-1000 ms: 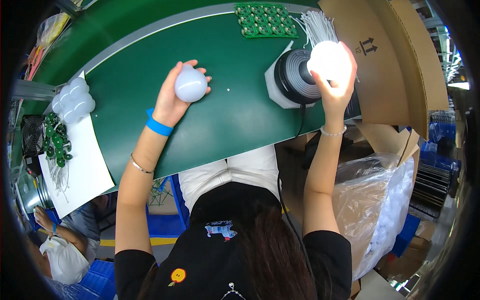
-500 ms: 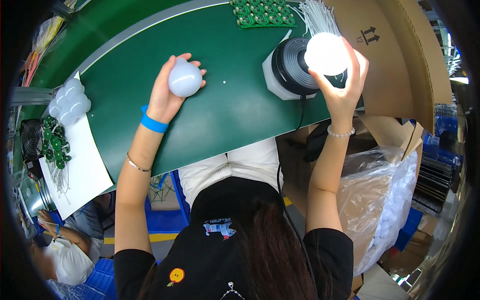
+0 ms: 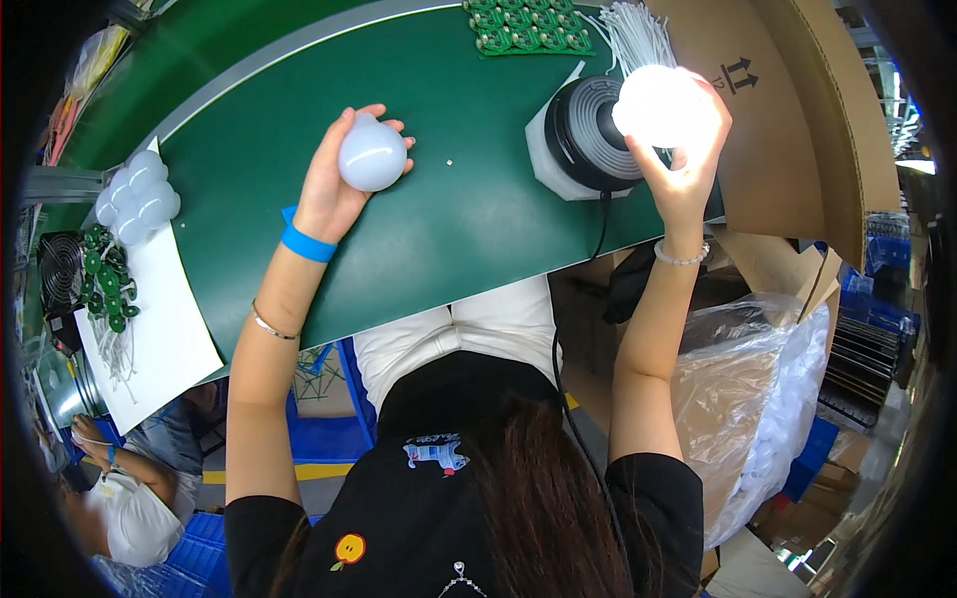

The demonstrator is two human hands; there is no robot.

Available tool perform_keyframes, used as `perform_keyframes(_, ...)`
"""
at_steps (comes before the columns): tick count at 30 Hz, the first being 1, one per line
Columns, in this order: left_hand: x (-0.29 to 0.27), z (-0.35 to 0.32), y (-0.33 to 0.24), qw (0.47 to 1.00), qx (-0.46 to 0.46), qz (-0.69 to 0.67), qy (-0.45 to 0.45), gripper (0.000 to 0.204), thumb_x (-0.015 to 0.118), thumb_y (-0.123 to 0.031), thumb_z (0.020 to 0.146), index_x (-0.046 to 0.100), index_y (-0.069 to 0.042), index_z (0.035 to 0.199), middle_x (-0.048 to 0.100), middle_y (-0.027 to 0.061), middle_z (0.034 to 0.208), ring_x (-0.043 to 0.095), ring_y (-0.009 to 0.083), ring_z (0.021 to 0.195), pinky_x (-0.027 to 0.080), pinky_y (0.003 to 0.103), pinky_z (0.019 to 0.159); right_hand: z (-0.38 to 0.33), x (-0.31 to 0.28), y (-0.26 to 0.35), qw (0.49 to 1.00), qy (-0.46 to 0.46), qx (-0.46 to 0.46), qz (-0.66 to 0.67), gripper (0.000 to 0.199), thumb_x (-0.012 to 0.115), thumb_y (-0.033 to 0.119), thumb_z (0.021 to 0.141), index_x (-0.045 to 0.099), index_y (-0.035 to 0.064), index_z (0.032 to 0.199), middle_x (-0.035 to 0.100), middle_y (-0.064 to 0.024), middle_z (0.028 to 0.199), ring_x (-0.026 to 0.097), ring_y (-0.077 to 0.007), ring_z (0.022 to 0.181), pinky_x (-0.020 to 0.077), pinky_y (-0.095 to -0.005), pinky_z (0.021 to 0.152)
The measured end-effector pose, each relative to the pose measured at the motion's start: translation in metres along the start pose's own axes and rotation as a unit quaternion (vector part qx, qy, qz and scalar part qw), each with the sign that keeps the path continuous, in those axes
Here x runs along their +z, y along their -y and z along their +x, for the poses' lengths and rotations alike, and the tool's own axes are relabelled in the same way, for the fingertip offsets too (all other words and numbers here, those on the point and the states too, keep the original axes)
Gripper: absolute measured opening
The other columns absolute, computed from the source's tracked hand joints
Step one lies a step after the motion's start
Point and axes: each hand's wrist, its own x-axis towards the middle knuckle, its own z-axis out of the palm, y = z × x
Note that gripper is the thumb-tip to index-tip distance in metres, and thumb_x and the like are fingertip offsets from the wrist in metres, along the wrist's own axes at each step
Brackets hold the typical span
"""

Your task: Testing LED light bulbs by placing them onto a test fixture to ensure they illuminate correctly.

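Observation:
An unlit white light bulb (image 3: pixel 373 156) rests in my left hand (image 3: pixel 333 189), its fingers curled round it above the green tabletop. On the right, my right hand (image 3: pixel 690 179) grips a brightly glowing bulb (image 3: pixel 658 108) by its globe. The glare hides that bulb's base and some fingertips. Beside the lit bulb stands a round black fixture (image 3: pixel 583 140) with grey rings, set on a white block (image 3: pixel 546 164). A black cable (image 3: pixel 602 229) runs from the fixture over the table's near edge.
Green circuit boards (image 3: pixel 528 28) and a bundle of white wires (image 3: pixel 634 35) lie at the back. A cardboard box (image 3: pixel 778 130) flanks the right. Several bulb covers (image 3: pixel 138 199) and small green boards (image 3: pixel 108 279) lie on the left near a white sheet (image 3: pixel 169 329). Another person (image 3: pixel 145 488) sits lower left.
The glowing bulb and my right hand have shifted slightly right. My left hand keeps its bulb in nearly the same place.

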Motion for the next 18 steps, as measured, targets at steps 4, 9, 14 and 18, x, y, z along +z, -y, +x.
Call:
perform_keyframes(4,-0.001,0.0,0.0,1.0,-0.001,0.002,0.0,0.04,0.044,-0.036,0.088,0.044,-0.004,0.112,0.056,0.0133,0.099,0.056,0.0281,0.093,0.05,0.04,0.076,0.002,-0.011,0.013,0.989,0.071,0.019,-0.132,0.063,0.067,0.004,0.062,0.036,-0.0003,0.116,0.042,-0.0168,0.119,0.045,-0.0263,0.108,0.0365,-0.0342,0.092)
perform_keyframes(9,-0.002,0.001,0.001,1.0,-0.003,0.0,0.007,0.04,0.043,-0.036,0.089,0.044,-0.004,0.113,0.056,0.0131,0.1,0.056,0.0279,0.094,0.05,0.039,0.077,0.008,-0.006,0.023,0.994,0.076,0.07,-0.029,0.057,0.064,0.002,0.061,0.039,-0.0002,0.113,0.043,-0.0153,0.117,0.045,-0.0261,0.107,0.0371,-0.0334,0.091)
perform_keyframes(14,-0.002,0.0,0.001,1.0,-0.003,-0.001,0.005,0.04,0.044,-0.036,0.088,0.044,-0.005,0.113,0.056,0.0129,0.099,0.056,0.028,0.094,0.05,0.039,0.077,0.01,0.009,0.024,0.992,0.033,0.035,-0.118,0.06,0.074,0.011,0.061,0.041,0.0012,0.11,0.046,-0.0128,0.11,0.047,-0.0242,0.101,0.0397,-0.0322,0.085)
perform_keyframes(18,-0.002,0.0,0.001,1.0,-0.006,0.0,0.004,0.04,0.044,-0.036,0.088,0.044,-0.005,0.113,0.056,0.0128,0.099,0.056,0.028,0.094,0.05,0.039,0.077,0.013,0.018,0.019,0.986,-0.011,0.023,-0.164,0.057,0.076,0.011,0.062,0.043,0.0034,0.108,0.049,-0.0089,0.106,0.05,-0.0183,0.094,0.0436,-0.0286,0.079)
